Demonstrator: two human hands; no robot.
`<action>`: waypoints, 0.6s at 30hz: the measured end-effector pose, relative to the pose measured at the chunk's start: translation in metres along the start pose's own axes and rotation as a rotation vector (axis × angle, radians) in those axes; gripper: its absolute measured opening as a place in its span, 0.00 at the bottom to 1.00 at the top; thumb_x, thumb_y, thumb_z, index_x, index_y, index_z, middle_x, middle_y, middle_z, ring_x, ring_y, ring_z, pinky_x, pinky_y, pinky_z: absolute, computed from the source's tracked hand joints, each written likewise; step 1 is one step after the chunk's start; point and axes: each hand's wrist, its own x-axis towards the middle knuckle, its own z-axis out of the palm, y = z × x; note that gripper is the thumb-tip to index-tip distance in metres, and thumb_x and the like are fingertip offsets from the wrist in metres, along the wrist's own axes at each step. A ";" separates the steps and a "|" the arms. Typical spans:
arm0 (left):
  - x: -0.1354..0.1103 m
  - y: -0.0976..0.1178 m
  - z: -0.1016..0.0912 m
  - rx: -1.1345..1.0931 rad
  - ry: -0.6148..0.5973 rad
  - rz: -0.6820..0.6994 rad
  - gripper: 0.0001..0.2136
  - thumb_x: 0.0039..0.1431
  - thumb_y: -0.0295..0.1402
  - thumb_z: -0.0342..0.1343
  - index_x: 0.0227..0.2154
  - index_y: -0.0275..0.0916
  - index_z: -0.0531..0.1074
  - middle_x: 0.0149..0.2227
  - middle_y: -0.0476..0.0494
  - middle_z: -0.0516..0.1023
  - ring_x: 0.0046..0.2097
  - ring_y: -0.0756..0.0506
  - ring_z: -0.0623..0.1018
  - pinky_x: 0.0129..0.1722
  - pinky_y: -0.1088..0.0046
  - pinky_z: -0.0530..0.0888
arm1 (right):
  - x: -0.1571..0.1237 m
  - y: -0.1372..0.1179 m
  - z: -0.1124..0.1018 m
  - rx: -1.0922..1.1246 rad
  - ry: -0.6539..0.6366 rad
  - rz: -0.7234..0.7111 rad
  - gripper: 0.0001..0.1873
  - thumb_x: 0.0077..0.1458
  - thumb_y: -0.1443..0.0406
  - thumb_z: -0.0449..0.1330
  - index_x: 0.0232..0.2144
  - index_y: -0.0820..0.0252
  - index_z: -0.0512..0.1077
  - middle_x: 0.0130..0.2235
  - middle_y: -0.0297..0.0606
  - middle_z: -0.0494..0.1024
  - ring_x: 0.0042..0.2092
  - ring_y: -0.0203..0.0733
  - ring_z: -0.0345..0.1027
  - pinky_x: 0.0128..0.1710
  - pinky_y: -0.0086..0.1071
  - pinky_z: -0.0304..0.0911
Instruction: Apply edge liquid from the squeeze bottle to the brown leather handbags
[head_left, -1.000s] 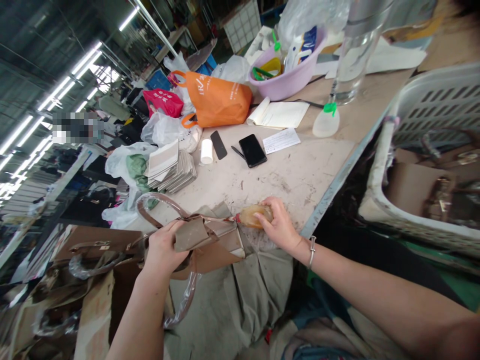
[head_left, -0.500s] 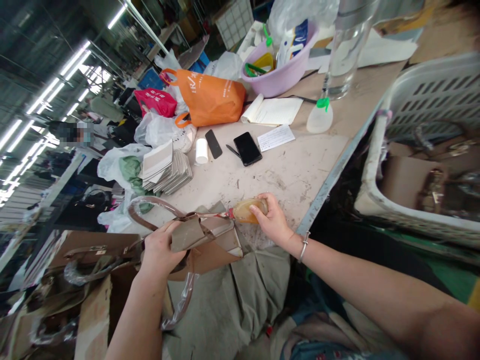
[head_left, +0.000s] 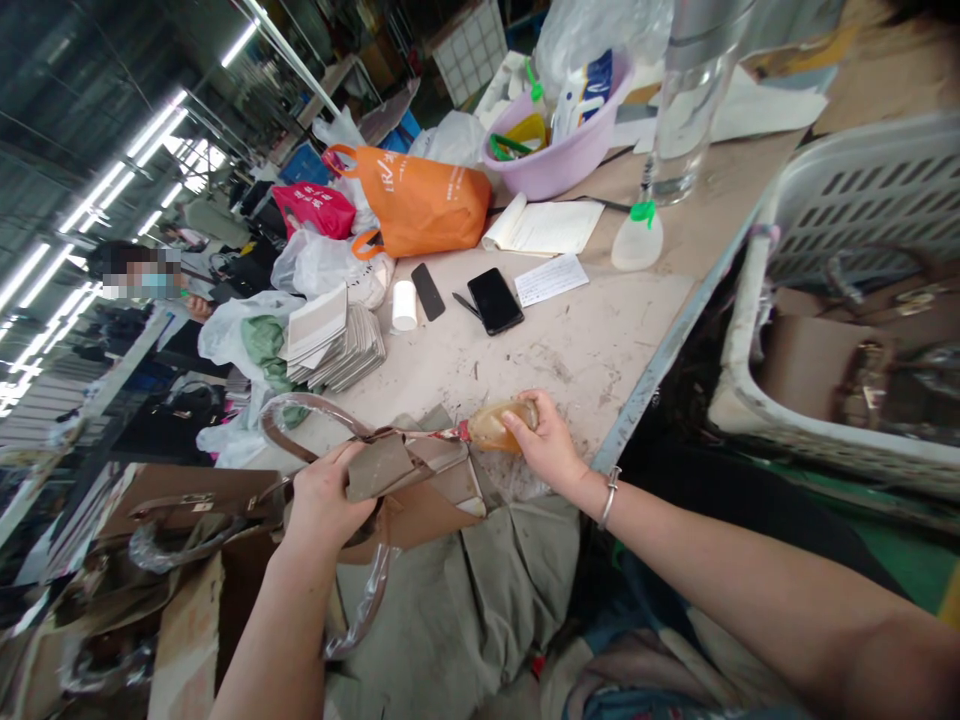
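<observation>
My left hand is closed around the flap of a taupe leather handbag lying on a grey cloth at the table's near edge. The bag's plastic-wrapped handle arches up to the left. My right hand grips a small amber bottle with a red tip, its nozzle touching the bag's upper right corner. A bracelet sits on my right wrist.
A black phone, white roll, stacked grey leather pieces, orange bag, lilac basin, notebook and clear jar lie farther back. A white basket of bags stands right. More bags sit left; a person is beyond.
Both hands and the bag stay almost still; the view shifted slightly. The bottle tip remains at the bag's corner.
</observation>
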 end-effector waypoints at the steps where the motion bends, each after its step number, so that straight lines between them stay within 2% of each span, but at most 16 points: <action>1: 0.001 0.001 0.000 0.003 -0.005 -0.005 0.19 0.41 0.30 0.52 0.40 0.38 0.71 0.39 0.43 0.79 0.39 0.40 0.78 0.38 0.69 0.74 | 0.001 0.002 -0.001 -0.048 0.002 -0.048 0.11 0.55 0.60 0.57 0.39 0.57 0.62 0.39 0.38 0.68 0.43 0.44 0.63 0.46 0.40 0.61; 4: 0.003 0.003 0.000 0.005 -0.006 -0.013 0.18 0.42 0.30 0.52 0.40 0.38 0.71 0.39 0.42 0.79 0.39 0.40 0.78 0.39 0.68 0.74 | 0.001 0.005 -0.003 -0.164 -0.030 -0.162 0.10 0.56 0.62 0.57 0.40 0.57 0.63 0.41 0.41 0.67 0.46 0.46 0.62 0.48 0.44 0.61; 9: 0.007 0.005 -0.001 -0.020 -0.037 -0.052 0.18 0.41 0.31 0.51 0.39 0.37 0.71 0.38 0.41 0.79 0.38 0.39 0.78 0.39 0.65 0.75 | -0.002 0.000 -0.006 -0.267 -0.154 -0.275 0.10 0.57 0.65 0.55 0.43 0.56 0.63 0.44 0.44 0.64 0.48 0.48 0.62 0.50 0.46 0.63; 15: 0.006 0.007 -0.003 -0.026 -0.046 -0.043 0.17 0.41 0.31 0.51 0.38 0.38 0.71 0.38 0.42 0.79 0.38 0.40 0.78 0.39 0.68 0.74 | 0.002 -0.005 -0.012 -0.313 -0.222 -0.291 0.10 0.57 0.64 0.56 0.43 0.56 0.64 0.43 0.43 0.64 0.46 0.47 0.63 0.48 0.45 0.65; 18: 0.005 0.007 -0.004 -0.011 -0.047 -0.038 0.17 0.41 0.31 0.51 0.38 0.38 0.71 0.37 0.43 0.78 0.37 0.41 0.78 0.38 0.69 0.74 | 0.006 -0.004 -0.015 -0.301 -0.192 -0.303 0.10 0.57 0.64 0.56 0.42 0.57 0.64 0.43 0.43 0.65 0.46 0.47 0.63 0.48 0.45 0.65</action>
